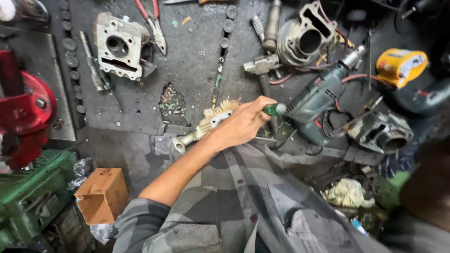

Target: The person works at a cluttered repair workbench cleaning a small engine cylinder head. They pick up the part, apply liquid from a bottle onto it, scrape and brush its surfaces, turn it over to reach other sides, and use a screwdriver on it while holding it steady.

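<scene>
A view from above looks down on a dark, grimy workbench [187, 70] crowded with engine parts and tools.

At the far left sits a red vise [23, 112], with a green machine body [33, 192] below it. Just right of that, near the bottom edge, an open brown cardboard box [101, 194] lies on its side.

Toward the upper left of the bench rests a pale metal cylinder head [119, 47]. Beside it, red-handled pliers [152, 21] lie with their tips pointing down.

At the centre, one forearm reaches across a grey checked shirt [243, 201] from lower left to upper right. The hand [241, 124], which reads as the left one, is clenched around a tool with a green handle [274, 109]; only the handle's end shows past the fingers. Directly under and beside the hand lie a worn bristle brush [218, 115] and a small metal pipe piece [185, 140], touching the bench. The right hand is not visible.

Right of the hand lies a grey-green electric drill [316, 100], its chuck pointing to the upper right. Above it sit a hammer [265, 65] and a finned engine cylinder [304, 40]. Further right rests a second dull metal engine cylinder [382, 133], and above it a yellow device [401, 65]. A crumpled rag [347, 192] lies near the lower right.
</scene>
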